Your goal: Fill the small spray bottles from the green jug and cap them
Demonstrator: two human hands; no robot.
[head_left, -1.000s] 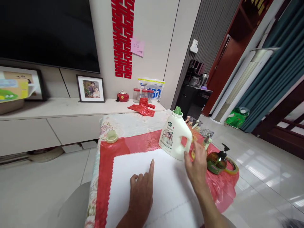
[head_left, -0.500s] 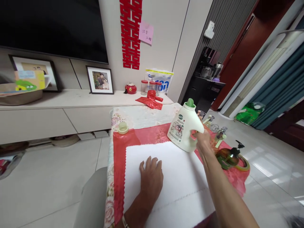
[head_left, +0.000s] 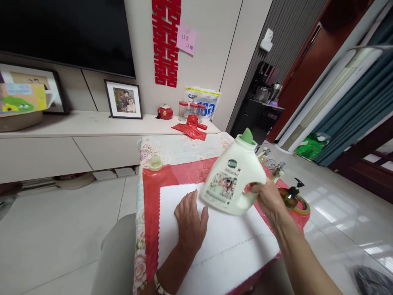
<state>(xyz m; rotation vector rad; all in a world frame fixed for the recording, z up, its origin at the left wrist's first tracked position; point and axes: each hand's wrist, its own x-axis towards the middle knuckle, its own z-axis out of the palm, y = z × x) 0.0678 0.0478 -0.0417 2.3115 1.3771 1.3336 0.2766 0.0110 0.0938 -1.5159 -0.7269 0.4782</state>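
Note:
My right hand (head_left: 268,198) grips the handle of a white detergent jug (head_left: 231,178) with a green spout and holds it lifted and tilted above the table. My left hand (head_left: 190,219) lies flat, fingers stretched out, on a white cloth (head_left: 215,241) spread over a red cover (head_left: 150,213). The jug's pale green cap (head_left: 155,163) sits apart at the table's far left.
A dark green pump bottle (head_left: 290,196) on a tape ring and several small bottles (head_left: 272,166) stand at the table's right edge. Behind is a low cabinet (head_left: 76,139) with a photo frame (head_left: 123,99), red pot and jars. Tiled floor lies either side.
My right hand closed on the jug's handle, lifted it off the table and brought it nearer over the cloth. My left hand went from pointing to lying flat.

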